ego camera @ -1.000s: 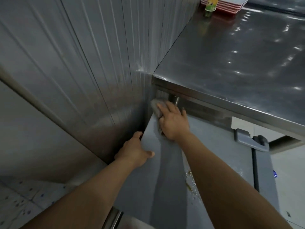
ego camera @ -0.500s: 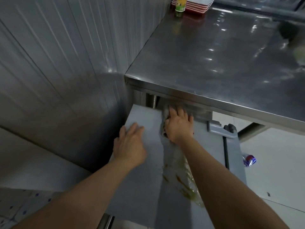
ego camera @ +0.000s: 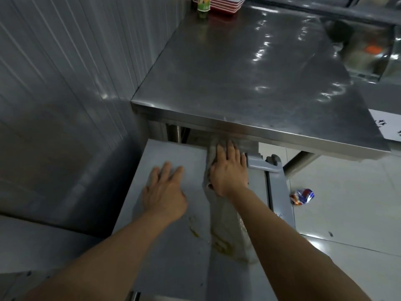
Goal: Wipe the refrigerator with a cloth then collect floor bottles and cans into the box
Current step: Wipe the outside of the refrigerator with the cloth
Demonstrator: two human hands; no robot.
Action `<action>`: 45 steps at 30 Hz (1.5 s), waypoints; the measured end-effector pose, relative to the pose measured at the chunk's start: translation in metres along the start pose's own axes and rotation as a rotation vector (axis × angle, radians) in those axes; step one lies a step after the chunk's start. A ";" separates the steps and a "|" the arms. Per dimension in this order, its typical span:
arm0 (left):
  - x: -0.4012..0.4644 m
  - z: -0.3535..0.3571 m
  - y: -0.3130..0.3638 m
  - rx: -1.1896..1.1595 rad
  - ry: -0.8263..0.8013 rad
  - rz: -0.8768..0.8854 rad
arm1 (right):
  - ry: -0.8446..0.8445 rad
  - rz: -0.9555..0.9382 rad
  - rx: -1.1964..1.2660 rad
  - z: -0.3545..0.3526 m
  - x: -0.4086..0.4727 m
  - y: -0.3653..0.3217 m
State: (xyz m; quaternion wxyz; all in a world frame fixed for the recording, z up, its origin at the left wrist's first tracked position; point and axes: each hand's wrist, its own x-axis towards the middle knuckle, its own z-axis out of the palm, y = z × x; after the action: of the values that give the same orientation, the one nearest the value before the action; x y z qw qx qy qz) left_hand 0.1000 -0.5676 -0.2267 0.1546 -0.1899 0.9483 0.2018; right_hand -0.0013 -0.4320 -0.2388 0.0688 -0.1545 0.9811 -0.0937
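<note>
Right now your right hand (ego camera: 229, 170) lies flat, palm down, fingers together and stretched forward, pressing the cloth (ego camera: 210, 161) onto the grey refrigerator (ego camera: 173, 257) surface. You are not pinching the cloth; it is trapped under your palm, with a crumpled grey edge showing along the left side of the hand and past the fingertips. Your fingertips reach the far edge of that surface, just under the lip of the steel counter (ego camera: 249, 68). Just beside your little finger sits the grey door handle (ego camera: 263, 165).

Your left hand (ego camera: 163, 192) rests near the right one but apart from it, palm down on the same surface, fingers spread a little and holding nothing. Both forearms run up from the bottom of the view, the right one nearly straight, the left one angled in from the lower left.

Below your right wrist a wet, wiped streak runs toward you, and yellowish-brown stains (ego camera: 219, 244) lie along it and just to its left.

To the left stands a ribbed metal wall (ego camera: 65, 83). On the pale floor (ego camera: 347, 203) to the right, well apart from your hands, lies a crushed can (ego camera: 302, 196) in blue, red and silver. At the far end of the counter sit a stack of red-and-white trays (ego camera: 225, 3) and a green-and-yellow cup (ego camera: 204, 4), touching or nearly so.
</note>
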 end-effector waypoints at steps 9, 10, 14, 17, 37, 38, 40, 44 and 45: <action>0.001 -0.004 0.036 -0.051 0.028 0.042 | 0.093 -0.043 -0.015 0.015 -0.107 0.022; 0.002 -0.001 0.045 -0.067 0.020 0.085 | 0.053 -0.042 -0.017 0.014 -0.098 0.024; 0.006 0.013 0.062 -0.013 -0.006 0.092 | 0.051 -0.008 -0.031 -0.002 -0.036 0.027; 0.008 0.013 0.056 0.001 -0.041 0.098 | 0.068 0.030 0.019 -0.006 -0.018 0.028; 0.012 0.012 0.052 0.037 -0.116 0.113 | 0.125 0.174 0.108 0.001 -0.061 0.065; 0.012 0.012 0.052 0.038 -0.115 0.115 | 0.123 0.204 0.106 0.003 -0.072 0.067; 0.012 0.013 0.052 0.033 -0.107 0.115 | 0.147 0.301 0.137 0.004 -0.079 0.068; 0.012 0.016 0.053 0.030 -0.077 0.099 | 0.175 0.518 0.183 -0.010 -0.040 0.067; 0.012 0.017 0.054 0.031 -0.073 0.094 | 0.171 0.535 0.208 -0.016 -0.029 0.070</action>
State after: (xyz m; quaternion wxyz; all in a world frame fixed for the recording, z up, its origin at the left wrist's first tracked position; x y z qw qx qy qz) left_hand 0.0701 -0.5183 -0.2286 0.1825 -0.1353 0.9529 0.2009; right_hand 0.0028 -0.3552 -0.2348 0.0233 0.1257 0.9744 -0.1849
